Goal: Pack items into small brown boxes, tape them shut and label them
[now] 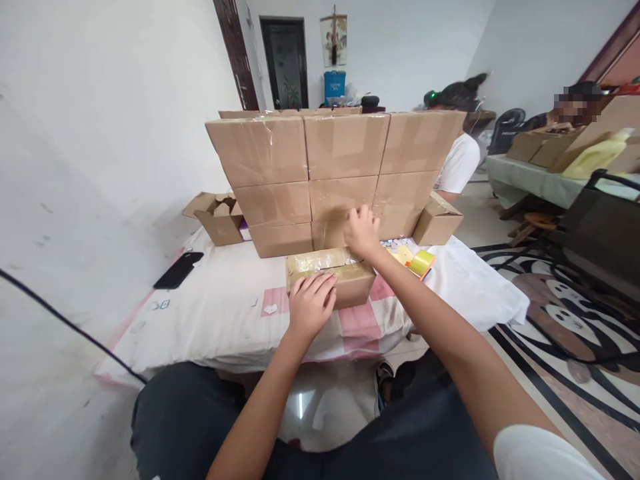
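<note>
A small cardboard box (345, 291) lies in front of me on the cloth-covered table, with shiny clear tape along its top. My left hand (313, 303) rests on the box's near top edge, fingers stretched out flat over the tape. Over the box's far right corner is my right hand (363, 230), its fingers curled and pressed together; what they pinch, if anything, I cannot make out. Just right of it sits a tape dispenser with a yellow roll (421, 263). Behind both hands stands a stacked wall of taped cardboard boxes (345, 150).
An open carton (220, 220) stands left of the stack, another box (437, 220) to its right. A black phone (179, 270) lies at the table's left. One person in a white sleeve (460, 160) sits behind the stack; another is at a table (530, 177) with boxes.
</note>
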Action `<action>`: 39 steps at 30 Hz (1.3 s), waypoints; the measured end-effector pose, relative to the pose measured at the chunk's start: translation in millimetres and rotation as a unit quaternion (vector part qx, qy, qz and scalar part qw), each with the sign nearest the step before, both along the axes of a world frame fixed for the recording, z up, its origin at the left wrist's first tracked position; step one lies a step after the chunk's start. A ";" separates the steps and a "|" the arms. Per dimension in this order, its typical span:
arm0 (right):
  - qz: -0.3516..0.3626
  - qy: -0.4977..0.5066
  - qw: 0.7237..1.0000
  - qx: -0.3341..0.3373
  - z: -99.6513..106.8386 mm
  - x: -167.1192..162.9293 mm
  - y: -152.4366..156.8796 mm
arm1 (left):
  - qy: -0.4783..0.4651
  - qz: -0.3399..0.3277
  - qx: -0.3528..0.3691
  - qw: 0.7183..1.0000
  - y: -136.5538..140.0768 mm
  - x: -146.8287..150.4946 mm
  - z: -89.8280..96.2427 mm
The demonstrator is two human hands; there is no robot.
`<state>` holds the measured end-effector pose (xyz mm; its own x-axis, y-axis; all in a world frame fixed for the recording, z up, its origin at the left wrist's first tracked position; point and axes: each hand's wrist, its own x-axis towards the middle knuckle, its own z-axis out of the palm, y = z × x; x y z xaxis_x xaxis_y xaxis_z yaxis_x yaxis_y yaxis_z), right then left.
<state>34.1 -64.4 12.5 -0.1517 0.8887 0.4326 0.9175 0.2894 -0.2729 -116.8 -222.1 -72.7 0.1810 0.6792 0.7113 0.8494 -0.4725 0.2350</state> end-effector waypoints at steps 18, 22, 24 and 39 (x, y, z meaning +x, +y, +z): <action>-0.002 -0.105 0.962 -0.252 -82.6 108.4 69.8 | 0.081 0.039 0.089 0.992 11.7 -81.1 -9.2; 0.069 -0.116 0.958 -0.253 -94.7 86.3 82.2 | 0.078 0.048 0.095 0.991 11.4 -79.7 -12.5; 0.086 -0.122 0.956 -0.251 -100.1 75.7 86.9 | 0.079 0.048 0.093 0.991 11.7 -79.4 -13.0; 0.019 -0.050 0.979 -0.196 -103.7 74.8 97.2 | 0.070 0.050 0.104 0.991 16.9 -76.8 -10.2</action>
